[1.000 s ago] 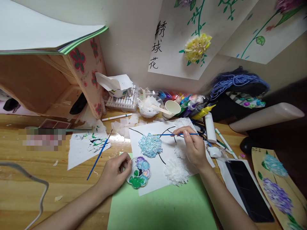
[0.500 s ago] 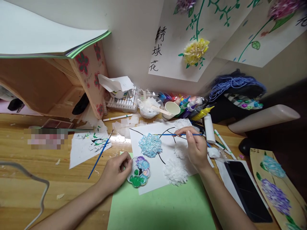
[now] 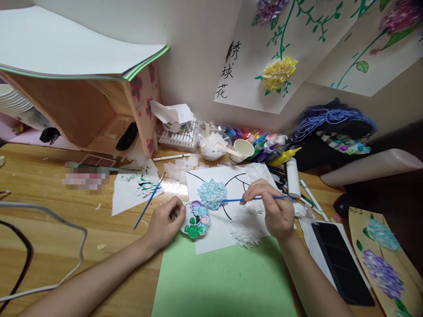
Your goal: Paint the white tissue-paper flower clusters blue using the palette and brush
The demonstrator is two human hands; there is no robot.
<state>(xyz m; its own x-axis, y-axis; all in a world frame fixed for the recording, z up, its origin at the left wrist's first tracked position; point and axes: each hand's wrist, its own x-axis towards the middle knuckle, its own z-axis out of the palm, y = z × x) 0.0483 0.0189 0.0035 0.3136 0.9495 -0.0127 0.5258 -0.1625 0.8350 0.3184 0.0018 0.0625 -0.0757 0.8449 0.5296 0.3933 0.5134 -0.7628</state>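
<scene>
My right hand pinches a blue-handled paintbrush, its tip at the lower right edge of a raised pale-blue paper flower. That flower sits on a white sheet with black drawn stems and several white, uncoloured ruffled flowers. My left hand is curled, thumb and fingers at the rim of a flower-shaped paint palette holding green, black, purple and blue paint. The palette overlaps the sheet's left side. Under the sheet lies a light green board.
A second paintbrush lies left, partly on a paint-smeared paper. Behind the sheet stand a paper cup, a bowl of white scraps and paint bottles. A black tray lies right; a white cable loops left.
The brush tip has moved from the blue flower's upper right edge down to its lower right edge. The view has shifted, so the scene sits further right. My left hand stays at the palette.
</scene>
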